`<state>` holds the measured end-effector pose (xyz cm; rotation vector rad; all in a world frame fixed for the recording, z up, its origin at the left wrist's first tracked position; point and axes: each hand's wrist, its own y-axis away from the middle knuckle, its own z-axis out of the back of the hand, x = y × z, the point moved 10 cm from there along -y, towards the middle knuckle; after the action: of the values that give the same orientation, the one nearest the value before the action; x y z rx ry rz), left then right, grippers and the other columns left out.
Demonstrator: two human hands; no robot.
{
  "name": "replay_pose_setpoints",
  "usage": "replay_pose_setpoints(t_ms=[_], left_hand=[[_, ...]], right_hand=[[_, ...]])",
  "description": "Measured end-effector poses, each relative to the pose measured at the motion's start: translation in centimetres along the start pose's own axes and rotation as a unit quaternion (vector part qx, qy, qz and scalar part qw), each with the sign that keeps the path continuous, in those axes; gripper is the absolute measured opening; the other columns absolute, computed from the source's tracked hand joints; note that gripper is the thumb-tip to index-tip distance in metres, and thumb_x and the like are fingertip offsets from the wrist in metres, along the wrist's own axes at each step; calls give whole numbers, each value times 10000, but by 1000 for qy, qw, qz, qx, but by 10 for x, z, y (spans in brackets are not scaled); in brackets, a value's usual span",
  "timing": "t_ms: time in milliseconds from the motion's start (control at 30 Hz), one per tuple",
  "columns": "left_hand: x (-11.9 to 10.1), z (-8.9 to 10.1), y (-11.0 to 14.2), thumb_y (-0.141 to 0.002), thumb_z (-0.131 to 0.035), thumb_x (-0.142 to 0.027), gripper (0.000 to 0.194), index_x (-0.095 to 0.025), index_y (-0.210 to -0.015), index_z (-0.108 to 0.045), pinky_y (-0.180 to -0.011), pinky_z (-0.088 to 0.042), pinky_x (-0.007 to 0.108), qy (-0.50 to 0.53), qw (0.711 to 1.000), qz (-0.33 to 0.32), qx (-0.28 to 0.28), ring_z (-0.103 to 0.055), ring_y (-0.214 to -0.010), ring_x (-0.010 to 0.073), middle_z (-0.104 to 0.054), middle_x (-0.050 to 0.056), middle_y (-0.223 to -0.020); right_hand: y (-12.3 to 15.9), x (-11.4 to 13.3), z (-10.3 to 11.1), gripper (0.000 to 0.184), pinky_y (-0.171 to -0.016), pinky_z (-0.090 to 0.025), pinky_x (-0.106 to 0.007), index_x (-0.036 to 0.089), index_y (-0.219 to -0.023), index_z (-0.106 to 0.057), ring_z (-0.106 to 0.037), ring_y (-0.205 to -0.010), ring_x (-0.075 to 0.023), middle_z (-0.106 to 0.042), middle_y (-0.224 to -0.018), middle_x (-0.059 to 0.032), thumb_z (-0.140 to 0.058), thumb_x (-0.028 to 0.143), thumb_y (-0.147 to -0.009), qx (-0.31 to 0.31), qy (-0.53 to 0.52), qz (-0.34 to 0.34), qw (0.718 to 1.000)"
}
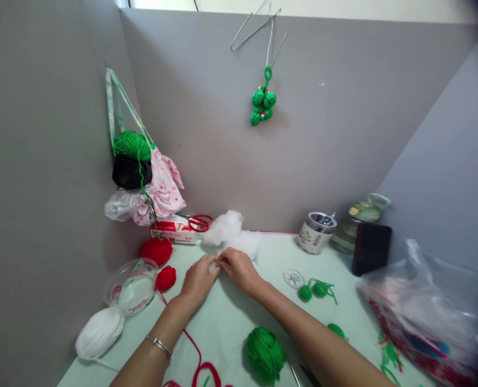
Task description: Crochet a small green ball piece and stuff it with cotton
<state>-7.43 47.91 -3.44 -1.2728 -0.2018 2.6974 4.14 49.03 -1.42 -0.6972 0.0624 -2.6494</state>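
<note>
My left hand (200,278) is closed around a small tuft of white stuffing (212,266), which shows between its thumb and fingers. Against that tuft my right hand (241,269) pinches with its fingertips; the exact grip is partly hidden. Just behind both hands lies a fluffy pile of the same white fibre stuffing (225,228). Red scissors (200,222) rest on a red and white box (175,230) left of the pile. To the left of my left hand sits a small red yarn ball (166,278), its strand running forward under my left forearm.
A clear plastic bowl (108,293), white yarn (100,332) and a larger red ball (157,251) stand left. Green yarn (265,356) lies in front; small green balls (305,293), a tin (316,234), phone (371,249) and plastic bag (428,306) are right. Partition walls enclose the table.
</note>
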Motion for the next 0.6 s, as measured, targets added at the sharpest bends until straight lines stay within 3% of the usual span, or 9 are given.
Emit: replay_pose_setpoints(t_ms=[100,200,267,367,433,467,600], left_hand=[[-4,0,1,-897,-660,-197,190,-252,-1034,-779,-958,-503,378,27,1000,-8,-8,-727,-1106,313,-800,91,-1143],[-6,-1,3,-969,-629,-249,147,-221,-973,-774,-984,-509,420,55,998,-9,4,-723,-1081,310,-792,85,-1074],[-7,-3,4,-986,-675,-326,160,-188,-980,-756,-977,-542,450,81,996,-6,23,-715,-1050,285,-770,76,-1059],[-20,-3,4,-1002,-691,-401,299,-162,-1181,-711,-898,-605,448,141,989,-17,53,-711,-1030,252,-727,84,-1196],[-34,6,3,-922,-699,-366,235,-175,-795,-749,-808,-558,356,196,979,-27,51,-697,-887,256,-736,31,-848],[-44,12,3,-890,-684,-355,253,-192,-700,-720,-778,-532,327,228,972,-35,45,-686,-860,250,-721,25,-787],[-80,45,8,-819,-662,-301,231,-201,-614,-627,-795,-499,278,358,931,-69,12,-658,-963,225,-760,65,-1049]], right_hand=[[-1,4,9,169,-812,-548,-296,173,-1012,-742,-721,-870,-174,-784,-932,-44,-583,122,-983,-14,-47,11,999],[0,3,14,298,-798,-538,-275,197,-1231,-682,-707,-850,-154,-785,-976,-17,-559,102,-976,-9,-74,25,997],[2,-1,11,355,-842,-569,-317,193,-1330,-627,-710,-885,-163,-769,-1068,-32,-638,160,-977,8,-77,31,997],[3,-9,-3,323,-925,-619,-444,170,-1265,-666,-717,-1058,-229,-711,-1250,-88,-698,355,-1003,40,-65,31,997],[1,-15,-9,348,-952,-623,-471,179,-1295,-660,-708,-1122,-249,-689,-1315,-101,-685,380,-1013,45,-61,18,997],[-1,-18,-9,354,-959,-622,-473,183,-1309,-654,-706,-1134,-251,-684,-1332,-104,-680,380,-1016,42,-62,9,997],[0,-16,14,314,-915,-626,-439,165,-1269,-667,-722,-1045,-225,-715,-1240,-88,-699,329,-1003,11,-86,-4,996]])
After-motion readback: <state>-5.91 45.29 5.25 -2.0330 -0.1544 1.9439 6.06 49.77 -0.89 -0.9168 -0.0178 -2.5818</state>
